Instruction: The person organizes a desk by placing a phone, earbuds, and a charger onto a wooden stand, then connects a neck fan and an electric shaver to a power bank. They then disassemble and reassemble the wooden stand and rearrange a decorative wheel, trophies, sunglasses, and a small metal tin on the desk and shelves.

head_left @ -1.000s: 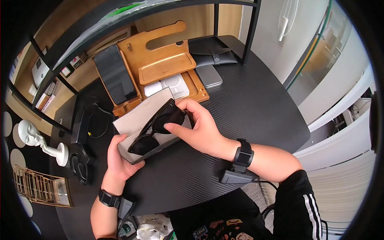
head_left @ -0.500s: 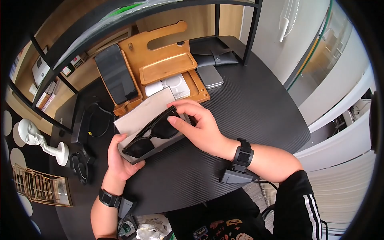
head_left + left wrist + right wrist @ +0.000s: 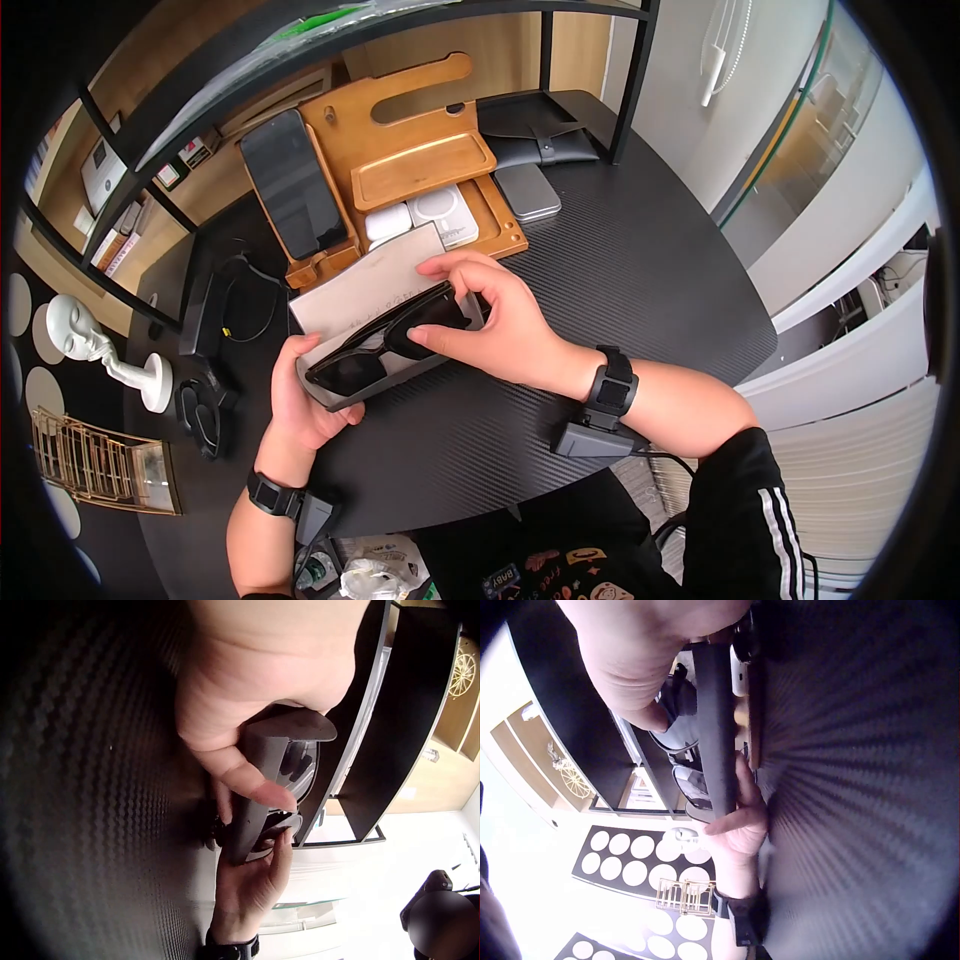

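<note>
A glasses case, dark outside and pale grey inside, is held with its lid raised over the front half of the desk. My left hand grips its near left end, thumb on the rim and fingers underneath. Black sunglasses lie lengthwise in the case, lenses facing up. My right hand pinches their right end, thumb on the lens and index finger at the frame's upper edge. In the right wrist view, the case's dark side wall partly covers the sunglasses.
Behind the case stands a wooden organizer with a phone and white items. Right of it are a grey flat tin and a black pouch. Cables, a white head figure and a gold rack are at left.
The sunglasses have settled lower into the case, their right end coming down and toward me. My right hand has moved down with them; my left hand keeps its hold on the case.
</note>
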`<state>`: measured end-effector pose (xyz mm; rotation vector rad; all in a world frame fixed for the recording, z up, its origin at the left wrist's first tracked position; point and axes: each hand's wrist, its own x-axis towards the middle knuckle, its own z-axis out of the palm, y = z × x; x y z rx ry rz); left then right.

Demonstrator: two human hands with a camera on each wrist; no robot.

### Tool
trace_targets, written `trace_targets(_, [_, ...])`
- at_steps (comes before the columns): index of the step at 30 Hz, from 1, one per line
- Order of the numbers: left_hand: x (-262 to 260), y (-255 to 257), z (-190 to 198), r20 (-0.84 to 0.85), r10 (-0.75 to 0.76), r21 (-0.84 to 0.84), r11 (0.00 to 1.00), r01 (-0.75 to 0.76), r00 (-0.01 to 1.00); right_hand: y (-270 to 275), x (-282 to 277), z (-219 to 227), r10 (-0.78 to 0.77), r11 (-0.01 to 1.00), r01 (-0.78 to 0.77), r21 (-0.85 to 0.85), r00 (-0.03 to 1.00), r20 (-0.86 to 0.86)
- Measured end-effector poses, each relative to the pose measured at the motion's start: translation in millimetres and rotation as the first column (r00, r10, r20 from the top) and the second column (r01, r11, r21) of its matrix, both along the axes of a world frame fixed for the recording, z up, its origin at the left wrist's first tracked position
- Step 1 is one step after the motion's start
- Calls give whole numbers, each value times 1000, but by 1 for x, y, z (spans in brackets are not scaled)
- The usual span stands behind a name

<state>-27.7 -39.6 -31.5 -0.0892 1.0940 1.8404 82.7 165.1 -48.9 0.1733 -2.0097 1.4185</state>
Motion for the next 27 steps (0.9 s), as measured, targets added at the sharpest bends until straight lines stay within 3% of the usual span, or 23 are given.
trace_targets(2, [-8, -6, -10, 2, -95, 129, 987, 94, 996, 1, -1, -1, -4, 1000, 4, -8, 1000, -10])
trace_targets(5, [-6, -6, -8, -10, -80, 76, 994, 81, 997, 3, -1, -1, 64, 979, -64, -196, 998, -8])
trace_targets(8, [-5, -6, -8, -15, -85, 78, 993, 86, 996, 1, -1, 0, 80, 969, -69, -237, 996, 40])
trace_targets(11, [-8, -8, -11, -36, -120, 102, 987, 123, 992, 2, -2, -2, 39, 987, -36, -158, 999, 17])
trace_targets(15, [-9, -9, -12, -44, -121, 105, 987, 125, 992, 1, -1, -3, 63, 980, -53, -191, 997, 51])
trace_targets(17, [-9, -9, -12, -45, -116, 81, 989, 120, 992, -1, -3, -3, -2, 988, 2, -155, 1000, 6])
trace_targets(21, [-7, -7, -10, -42, -121, 103, 987, 125, 992, 2, 0, -2, 54, 990, -42, -133, 995, 84])
trace_targets(27, [-7, -6, -9, -42, -126, 133, 982, 131, 991, 0, -3, -3, 11, 1000, -12, -19, 1000, -28])
